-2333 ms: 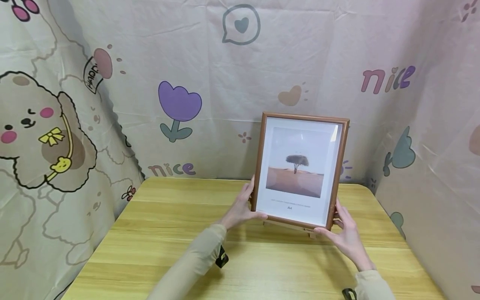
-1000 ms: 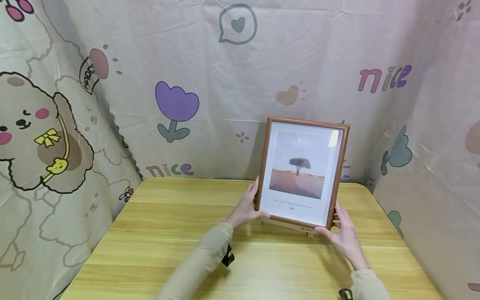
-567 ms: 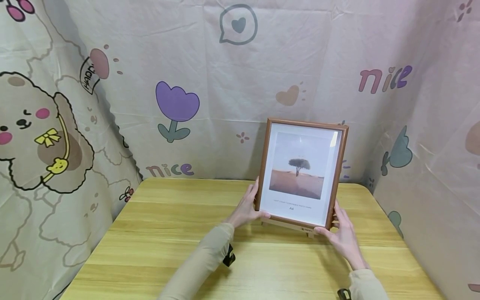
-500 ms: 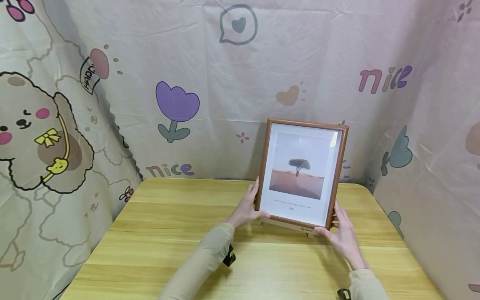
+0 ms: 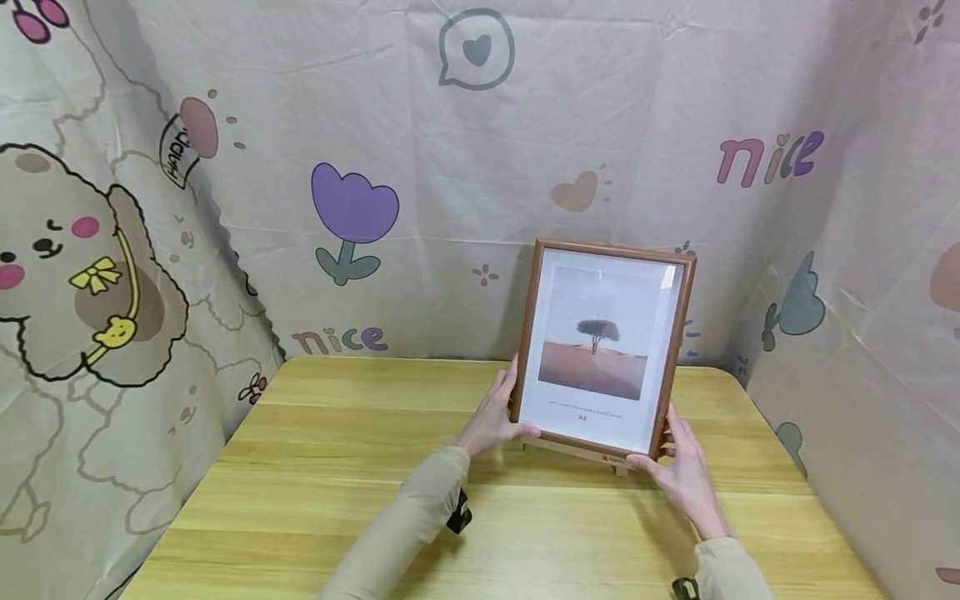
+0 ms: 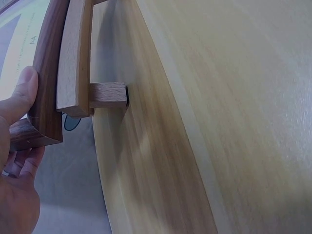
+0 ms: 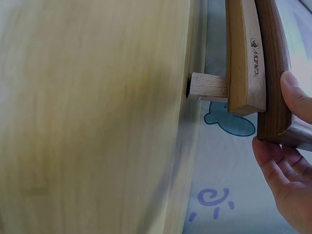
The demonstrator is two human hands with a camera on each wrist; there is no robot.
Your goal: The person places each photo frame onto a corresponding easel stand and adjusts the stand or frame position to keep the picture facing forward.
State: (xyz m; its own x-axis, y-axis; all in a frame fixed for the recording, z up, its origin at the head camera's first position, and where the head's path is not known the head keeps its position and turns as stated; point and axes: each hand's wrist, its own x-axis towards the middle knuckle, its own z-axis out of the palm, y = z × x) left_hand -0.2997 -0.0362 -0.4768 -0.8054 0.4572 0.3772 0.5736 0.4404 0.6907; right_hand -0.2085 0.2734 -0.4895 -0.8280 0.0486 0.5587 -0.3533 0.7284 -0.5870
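A brown wooden picture frame [image 5: 592, 342] with a lone-tree print leans back slightly near the table's far right. My left hand [image 5: 491, 417] grips its lower left corner, thumb on the front and fingers at the side. At the lower right corner my right hand [image 5: 682, 471] holds it the same way. Beneath the frame's bottom edge runs the light wooden ledge of a small easel [image 5: 573, 452], printed with a dark logo. In the wrist views the ledge [image 6: 73, 63] sits right along the frame's bottom edge, and a short easel foot [image 7: 208, 87] meets the table. The easel's back is hidden.
The wood-grain table [image 5: 337, 467] reaches to a patterned cloth backdrop [image 5: 465, 167], which also hangs along the left and right sides. Black straps [image 5: 459, 512] show at both wrists.
Since the earliest frame, the picture frame has come down slightly and its top has shifted a little right. Both hands keep their grip at the lower corners. Over the last half second it barely moves.
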